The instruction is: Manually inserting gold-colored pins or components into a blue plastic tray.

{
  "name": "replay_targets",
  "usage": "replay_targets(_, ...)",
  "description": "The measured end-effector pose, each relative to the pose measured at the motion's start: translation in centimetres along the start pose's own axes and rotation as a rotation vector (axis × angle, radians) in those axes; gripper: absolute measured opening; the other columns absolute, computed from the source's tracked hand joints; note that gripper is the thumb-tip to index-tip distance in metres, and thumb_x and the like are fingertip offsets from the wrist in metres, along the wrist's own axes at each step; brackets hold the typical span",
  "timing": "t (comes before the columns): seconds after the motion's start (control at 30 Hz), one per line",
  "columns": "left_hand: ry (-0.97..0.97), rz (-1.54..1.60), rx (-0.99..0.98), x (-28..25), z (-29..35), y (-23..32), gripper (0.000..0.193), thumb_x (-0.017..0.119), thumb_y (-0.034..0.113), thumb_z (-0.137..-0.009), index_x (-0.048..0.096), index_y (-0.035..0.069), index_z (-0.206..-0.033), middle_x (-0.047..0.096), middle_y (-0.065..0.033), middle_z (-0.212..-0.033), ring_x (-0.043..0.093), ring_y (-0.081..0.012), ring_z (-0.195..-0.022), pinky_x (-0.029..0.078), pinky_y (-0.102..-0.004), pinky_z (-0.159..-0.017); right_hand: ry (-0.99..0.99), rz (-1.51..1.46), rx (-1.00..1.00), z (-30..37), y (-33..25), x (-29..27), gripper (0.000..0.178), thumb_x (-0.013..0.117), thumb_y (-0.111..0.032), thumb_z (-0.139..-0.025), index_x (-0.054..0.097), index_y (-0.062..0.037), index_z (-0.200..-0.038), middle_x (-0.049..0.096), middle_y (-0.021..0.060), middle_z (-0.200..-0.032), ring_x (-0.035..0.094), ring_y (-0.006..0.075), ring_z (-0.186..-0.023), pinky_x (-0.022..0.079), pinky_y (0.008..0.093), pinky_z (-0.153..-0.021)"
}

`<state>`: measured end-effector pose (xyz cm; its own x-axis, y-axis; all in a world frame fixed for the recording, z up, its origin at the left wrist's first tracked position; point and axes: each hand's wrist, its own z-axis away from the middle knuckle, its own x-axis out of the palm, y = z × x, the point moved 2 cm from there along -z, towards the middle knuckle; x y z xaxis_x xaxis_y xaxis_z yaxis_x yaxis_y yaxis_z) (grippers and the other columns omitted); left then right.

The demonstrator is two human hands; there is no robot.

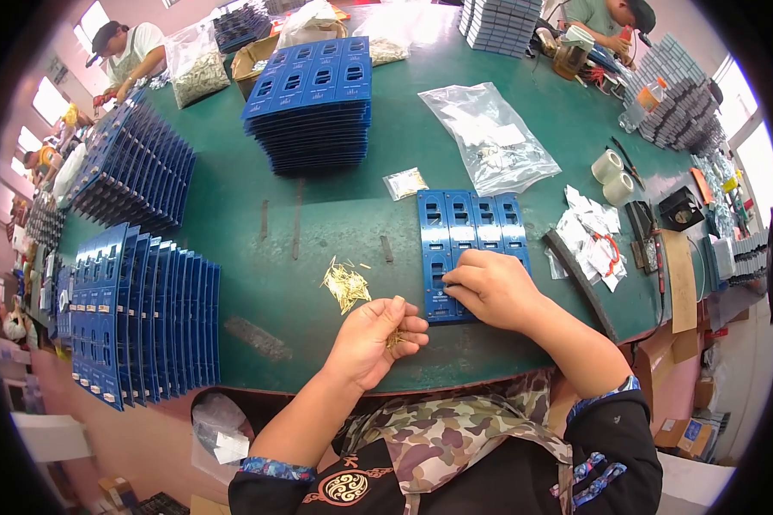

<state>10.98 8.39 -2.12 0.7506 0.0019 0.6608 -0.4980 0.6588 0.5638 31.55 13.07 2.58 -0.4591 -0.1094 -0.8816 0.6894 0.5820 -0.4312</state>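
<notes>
A blue circuit board panel (441, 302) with rows of rectangular cutouts lies flat before me on the green table. My right hand (494, 290) rests over its lower part, thumb and fingertips pinched together at the board; whatever they hold is hidden. Left of the panel, my left hand (371, 342) is curled palm up around several thin gold-coloured pins (394, 340). A loose heap of the same pins (346, 286) lies on the table just beyond that hand. Above the panel's left corner sits a small clear bag (405, 183) with pale contents.
Stacked blue boards stand at the left (146, 318) and far middle (309, 103). A large clear bag (489, 142) lies beyond the panel. To the right are a dark strip (580, 283), white packets (588, 236) and tape rolls (614, 176). Two people work across the table.
</notes>
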Motion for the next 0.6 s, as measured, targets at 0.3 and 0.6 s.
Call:
replay_targets(0.3, 0.013, 0.033, -0.02, 0.7, 0.1, 0.0, 0.03, 0.054, 0.03, -0.096, 0.061, 0.001, -0.095, 0.068, -0.0113, -0.079, 0.067, -0.021, -0.066, 0.055, -0.0253, -0.054, 0.034, 0.094, -0.074, 1.2, -0.4, 0.3, 0.014, 0.07, -0.013, -0.077, 0.069, -0.0073, -0.09, 0.059, 0.0055, -0.077, 0.061, 0.025, -0.068, 0.05, 0.0357, -0.058)
replay_targets(0.6, -0.085, -0.035, -0.055, 2.3, -0.2, -1.2, 0.038, 0.053, 0.039, -0.096, 0.06, 0.002, -0.096, 0.066, -0.0086, -0.078, 0.066, -0.0176, -0.065, 0.053, -0.0238, -0.056, -0.005, -0.48, 0.026, 0.4, -3.1, -0.3, 0.012, 0.069, -0.013, -0.079, 0.065, -0.0033, -0.086, 0.059, 0.0097, -0.083, 0.06, 0.0271, -0.075, 0.049, 0.0358, -0.065)
